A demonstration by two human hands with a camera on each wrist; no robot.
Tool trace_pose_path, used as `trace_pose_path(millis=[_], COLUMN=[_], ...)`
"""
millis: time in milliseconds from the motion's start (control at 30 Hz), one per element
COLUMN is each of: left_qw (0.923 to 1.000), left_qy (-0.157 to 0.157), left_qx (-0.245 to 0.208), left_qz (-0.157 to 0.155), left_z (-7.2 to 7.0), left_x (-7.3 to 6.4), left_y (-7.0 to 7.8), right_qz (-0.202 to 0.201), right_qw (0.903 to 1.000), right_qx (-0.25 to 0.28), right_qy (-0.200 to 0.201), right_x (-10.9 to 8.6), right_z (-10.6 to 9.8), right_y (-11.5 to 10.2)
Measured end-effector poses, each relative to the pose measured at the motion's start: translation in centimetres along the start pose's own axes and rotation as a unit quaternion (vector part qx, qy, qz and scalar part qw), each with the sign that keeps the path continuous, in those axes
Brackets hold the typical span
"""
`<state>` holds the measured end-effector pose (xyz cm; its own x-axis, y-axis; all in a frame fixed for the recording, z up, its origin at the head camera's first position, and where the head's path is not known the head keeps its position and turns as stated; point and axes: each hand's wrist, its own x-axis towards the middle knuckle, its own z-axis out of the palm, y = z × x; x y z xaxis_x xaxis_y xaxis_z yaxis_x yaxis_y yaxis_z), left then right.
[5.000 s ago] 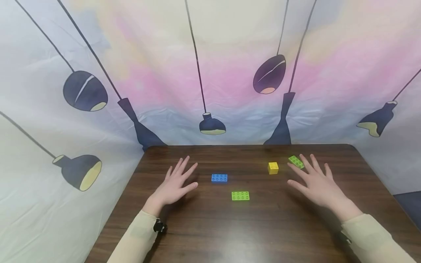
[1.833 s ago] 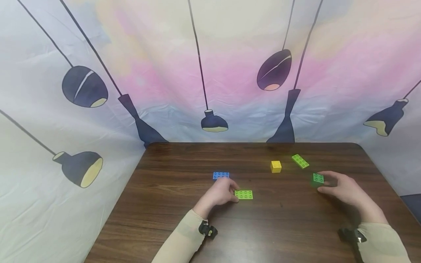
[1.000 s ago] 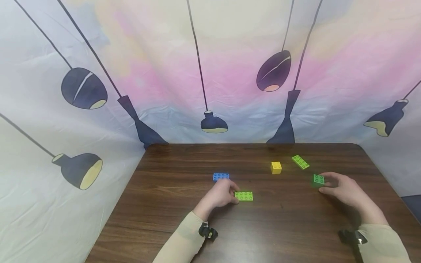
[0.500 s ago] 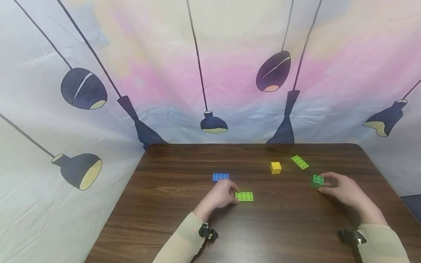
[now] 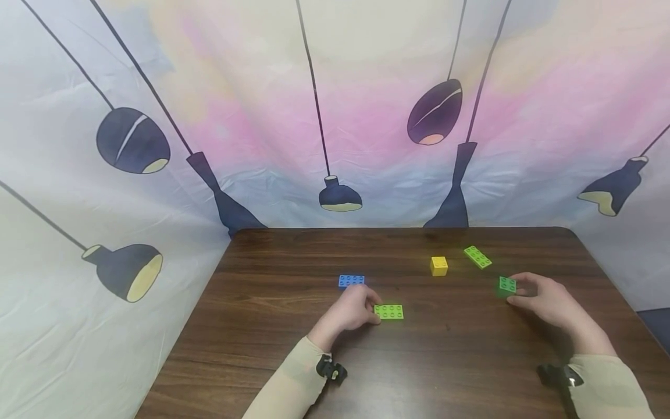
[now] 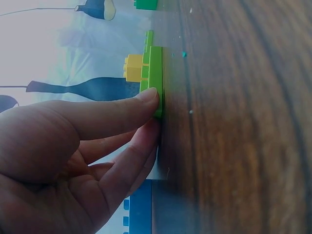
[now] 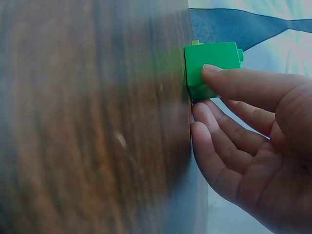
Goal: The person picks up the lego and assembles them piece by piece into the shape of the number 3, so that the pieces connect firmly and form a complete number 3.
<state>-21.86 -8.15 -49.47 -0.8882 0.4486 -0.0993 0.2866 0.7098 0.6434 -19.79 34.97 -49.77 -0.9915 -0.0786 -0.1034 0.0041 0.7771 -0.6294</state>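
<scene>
My left hand [image 5: 348, 308] pinches the left end of a flat lime-green building brick [image 5: 389, 312] between thumb and fingers. In the left wrist view that brick [image 6: 155, 68] stays low against the wood, studs away from it. On the right, my right hand [image 5: 544, 299] holds a square green brick [image 5: 507, 284] by its near right side. The right wrist view shows the thumb on one face of this green brick [image 7: 214, 56], with fingers curled below. A flat blue brick [image 5: 351, 280] lies just beyond the left knuckles, which overlap its front edge in the head view.
A yellow cube brick [image 5: 439, 266] sits toward the back of the brown wooden table [image 5: 445, 372]. To its right a second flat lime-green brick [image 5: 477, 256] lies at a slant. Behind the table hangs a cloth backdrop [image 5: 251, 105] printed with lamps.
Five seconds ago both hands were spread, holding nothing. The left has since moved right onto the lime-green brick, and the right grips the green one. Over the last second both stay nearly still.
</scene>
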Motion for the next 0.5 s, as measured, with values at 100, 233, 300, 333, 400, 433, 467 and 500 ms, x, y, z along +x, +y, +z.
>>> trace_pose_path(millis=[100, 233, 300, 333, 400, 433, 467, 500], left_qw=[1.0000, 1.0000, 1.0000, 1.0000, 1.0000, 1.0000, 1.0000, 1.0000], left_qy=[-0.002, -0.002, -0.004, -0.004, -0.006, -0.006, -0.006, -0.006], left_qx=[-0.001, 0.004, 0.006, 0.006, 0.006, 0.007, 0.006, 0.006], left_qz=[-0.001, 0.001, 0.001, 0.001, 0.000, 0.000, -0.001, -0.001], left_z=[-0.04, -0.16, -0.21, -0.22, -0.25, -0.25, -0.26, -0.26], left_x=[0.02, 0.01, -0.02, -0.03, -0.06, -0.06, -0.06, -0.05], left_y=[0.06, 0.14, 0.18, 0.18, 0.18, 0.18, 0.18, 0.18], right_qz=[0.002, 0.001, -0.001, -0.001, -0.003, -0.004, -0.005, -0.006], right_qw=[1.0000, 1.0000, 1.0000, 1.0000, 1.0000, 1.0000, 1.0000, 1.0000], right_qx=[0.001, -0.003, -0.004, -0.006, -0.006, -0.005, -0.005, -0.004], right_qy=[-0.001, -0.001, -0.002, -0.001, 0.000, -0.001, -0.001, -0.001], right_x=[-0.01, -0.01, 0.00, 0.00, 0.01, 0.02, 0.02, 0.03], right_z=[-0.02, -0.10, -0.11, -0.10, -0.07, -0.04, -0.01, 0.01], right_y=[0.04, 0.01, -0.03, -0.07, -0.18, -0.27, -0.38, -0.52])
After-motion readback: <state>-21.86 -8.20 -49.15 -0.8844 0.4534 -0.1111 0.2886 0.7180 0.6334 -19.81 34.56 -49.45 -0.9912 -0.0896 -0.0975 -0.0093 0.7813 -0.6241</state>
